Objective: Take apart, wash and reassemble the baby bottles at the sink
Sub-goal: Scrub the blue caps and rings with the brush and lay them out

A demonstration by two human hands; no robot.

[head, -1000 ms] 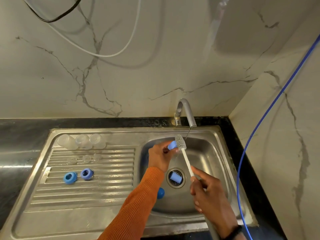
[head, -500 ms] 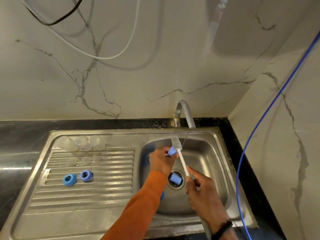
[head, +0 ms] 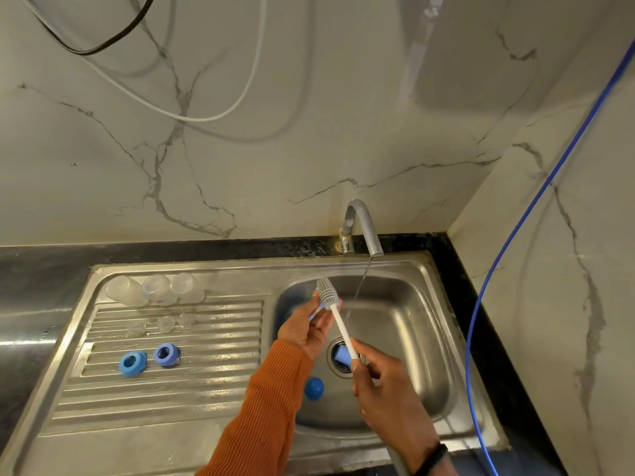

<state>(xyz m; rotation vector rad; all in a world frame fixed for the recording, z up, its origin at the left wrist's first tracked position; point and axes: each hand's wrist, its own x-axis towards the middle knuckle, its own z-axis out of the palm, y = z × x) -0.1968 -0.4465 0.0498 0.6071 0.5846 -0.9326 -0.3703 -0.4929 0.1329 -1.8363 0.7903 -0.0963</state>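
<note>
Now scrubbing over the sink basin.
Right hand grips the brush; left hand pinches a small blue part beside the basin's left wall.

Steel sink unit sat in black counter; drainboard held three clear bottles, small nipples, two blue rings.

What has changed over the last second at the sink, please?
The blue part once plain at the left hand fingertips is now mostly hidden, and the brush head sits against that hand. The right hand still grips the handle. Water still runs; the drainboard rings are unmoved.
</note>
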